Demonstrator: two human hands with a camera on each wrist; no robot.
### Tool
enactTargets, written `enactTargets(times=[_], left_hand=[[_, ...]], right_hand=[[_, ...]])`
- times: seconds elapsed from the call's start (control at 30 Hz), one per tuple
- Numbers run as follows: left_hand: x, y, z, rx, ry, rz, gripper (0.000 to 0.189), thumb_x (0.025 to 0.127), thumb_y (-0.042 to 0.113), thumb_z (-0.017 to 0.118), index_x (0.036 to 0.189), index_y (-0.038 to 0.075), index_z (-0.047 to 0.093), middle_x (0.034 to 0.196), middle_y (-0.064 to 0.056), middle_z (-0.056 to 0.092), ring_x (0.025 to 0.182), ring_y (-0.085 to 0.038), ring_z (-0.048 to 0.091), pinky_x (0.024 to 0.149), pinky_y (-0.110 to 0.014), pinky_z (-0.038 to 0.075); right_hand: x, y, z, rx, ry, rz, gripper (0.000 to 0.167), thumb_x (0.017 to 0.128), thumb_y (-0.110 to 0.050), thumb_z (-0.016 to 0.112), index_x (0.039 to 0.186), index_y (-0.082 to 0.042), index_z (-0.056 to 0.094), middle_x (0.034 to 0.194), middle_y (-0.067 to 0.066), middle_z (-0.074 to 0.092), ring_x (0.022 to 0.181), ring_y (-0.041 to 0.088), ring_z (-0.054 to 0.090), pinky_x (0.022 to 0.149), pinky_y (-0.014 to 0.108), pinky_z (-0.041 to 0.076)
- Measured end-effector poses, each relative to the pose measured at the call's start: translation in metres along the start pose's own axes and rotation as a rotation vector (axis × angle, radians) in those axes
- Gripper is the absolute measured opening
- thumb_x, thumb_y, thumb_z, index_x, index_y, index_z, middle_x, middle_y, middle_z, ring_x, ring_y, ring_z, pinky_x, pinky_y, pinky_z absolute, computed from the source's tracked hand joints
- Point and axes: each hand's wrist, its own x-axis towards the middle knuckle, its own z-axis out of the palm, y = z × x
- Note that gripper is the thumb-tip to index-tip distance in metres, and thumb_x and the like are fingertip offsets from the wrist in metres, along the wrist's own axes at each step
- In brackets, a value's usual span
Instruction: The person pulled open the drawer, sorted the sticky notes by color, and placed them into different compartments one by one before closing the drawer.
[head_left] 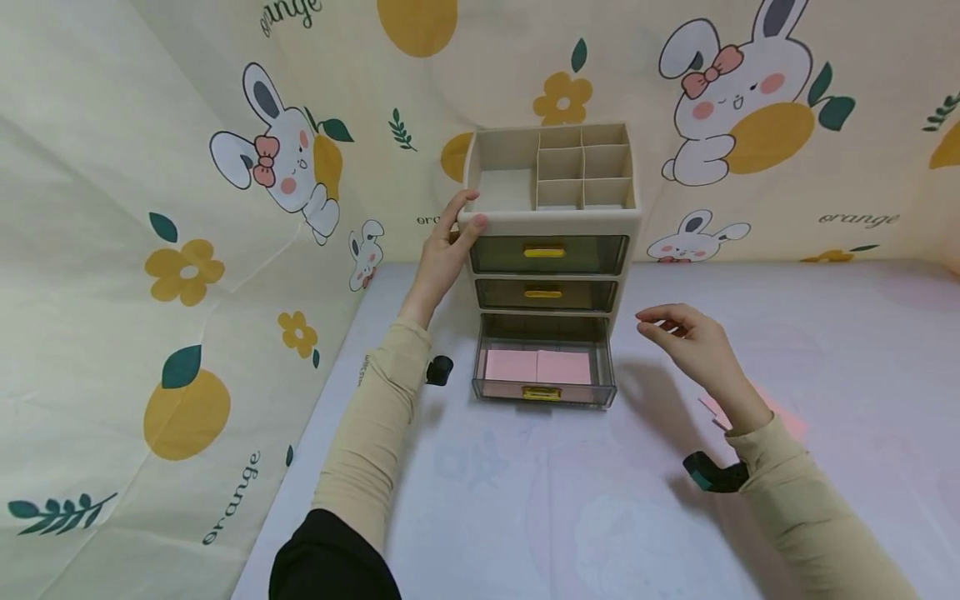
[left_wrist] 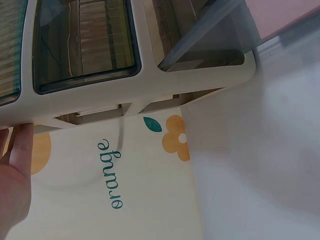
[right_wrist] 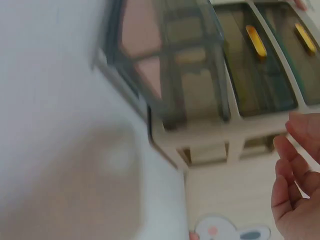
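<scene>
A cream desk organizer [head_left: 551, 221] with drawers stands on the table, its lowest drawer [head_left: 607, 396] pulled out. Two pink paper pads [head_left: 512, 365] lie side by side inside that smoked, see-through drawer. My left hand [head_left: 442, 260] holds the organizer's upper left corner, thumb on the front and a finger at the top rim; in the left wrist view the fingers [left_wrist: 21, 150] touch its side. Off to the right of the organizer, my right hand [head_left: 693, 342] hovers with loosely bent fingers and nothing visible in them. The two upper drawers [head_left: 495, 254] are closed.
More pink paper [head_left: 783, 415] lies on the table, partly hidden by my right forearm. The organizer's top has several compartments [head_left: 561, 193]. A cloth printed with rabbits and oranges [head_left: 187, 317] hangs behind and to the left. Each wrist carries a black camera [head_left: 716, 475].
</scene>
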Motion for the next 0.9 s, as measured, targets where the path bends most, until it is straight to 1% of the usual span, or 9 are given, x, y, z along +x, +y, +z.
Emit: enactTargets(times=[0.1,0.2,0.3,0.37,0.5,0.6,0.77,0.83,0.9], left_hand=[[0.0,0.0,0.0,-0.005,0.001,0.001,0.045,0.096,0.035,0.049,0.139,0.029,0.037,0.138,-0.005,0.041,0.091,-0.017,0.047,0.077,-0.029,0.037],[-0.001,0.001,0.0,-0.009,0.003,0.003,0.045,0.096,0.035,0.049,0.139,0.028,0.037,0.138,-0.005,0.04,0.09,-0.018,0.046,0.076,-0.029,0.037],[-0.001,0.001,0.0,-0.007,0.0,0.004,0.045,0.097,0.035,0.049,0.139,0.027,0.036,0.14,-0.006,0.038,0.09,-0.018,0.045,0.076,-0.029,0.036],[-0.001,0.001,0.0,-0.005,-0.001,0.002,0.045,0.097,0.035,0.049,0.139,0.028,0.036,0.141,-0.005,0.038,0.091,-0.018,0.046,0.076,-0.029,0.037],[-0.001,0.002,0.0,-0.005,0.001,0.0,0.045,0.096,0.035,0.049,0.139,0.028,0.037,0.142,-0.004,0.037,0.092,-0.018,0.046,0.077,-0.029,0.037],[-0.001,0.002,0.001,-0.005,0.005,0.001,0.045,0.096,0.035,0.049,0.139,0.028,0.037,0.142,-0.004,0.037,0.092,-0.018,0.046,0.077,-0.029,0.037],[-0.001,0.002,0.0,-0.01,0.004,-0.001,0.044,0.097,0.034,0.049,0.139,0.027,0.037,0.143,-0.003,0.036,0.094,-0.018,0.046,0.079,-0.029,0.037],[-0.001,0.002,0.0,-0.017,0.002,-0.005,0.044,0.097,0.034,0.048,0.139,0.027,0.037,0.144,-0.002,0.035,0.096,-0.018,0.047,0.08,-0.029,0.037],[-0.002,0.003,0.0,-0.024,0.001,-0.006,0.044,0.097,0.034,0.048,0.139,0.028,0.037,0.144,-0.002,0.035,0.097,-0.017,0.047,0.081,-0.029,0.037]], right_hand=[[-0.004,0.009,-0.014,-0.001,0.0,0.003,0.031,0.091,-0.035,0.059,0.112,-0.013,0.065,0.088,-0.032,0.053,0.077,-0.003,0.052,0.066,0.016,0.041],[-0.009,0.016,-0.027,0.007,-0.004,0.048,0.033,0.09,-0.036,0.06,0.115,-0.014,0.063,0.088,-0.034,0.054,0.078,-0.006,0.052,0.067,0.014,0.041],[-0.015,0.026,-0.041,0.007,-0.032,0.105,0.037,0.09,-0.039,0.059,0.119,-0.016,0.06,0.09,-0.035,0.054,0.08,-0.009,0.051,0.067,0.015,0.04],[-0.019,0.033,-0.049,0.001,-0.057,0.139,0.04,0.089,-0.041,0.059,0.121,-0.016,0.058,0.092,-0.036,0.053,0.081,-0.011,0.051,0.068,0.014,0.04],[-0.028,0.05,-0.062,-0.034,-0.118,0.165,0.046,0.09,-0.042,0.058,0.125,-0.014,0.053,0.097,-0.035,0.05,0.084,-0.017,0.047,0.07,0.013,0.039],[-0.033,0.063,-0.069,-0.06,-0.162,0.162,0.049,0.091,-0.041,0.057,0.127,-0.009,0.05,0.099,-0.036,0.046,0.085,-0.022,0.043,0.068,0.013,0.039],[-0.041,0.082,-0.076,-0.117,-0.237,0.168,0.054,0.091,-0.037,0.058,0.13,-0.002,0.046,0.097,-0.039,0.04,0.082,-0.025,0.038,0.066,0.018,0.041],[-0.044,0.089,-0.08,-0.142,-0.276,0.175,0.055,0.092,-0.036,0.057,0.132,0.0,0.044,0.103,-0.03,0.047,0.082,-0.026,0.035,0.068,0.022,0.041],[-0.048,0.095,-0.083,-0.163,-0.313,0.193,0.056,0.092,-0.036,0.057,0.133,0.001,0.042,0.113,-0.01,0.055,0.083,-0.026,0.033,0.069,0.026,0.042]])
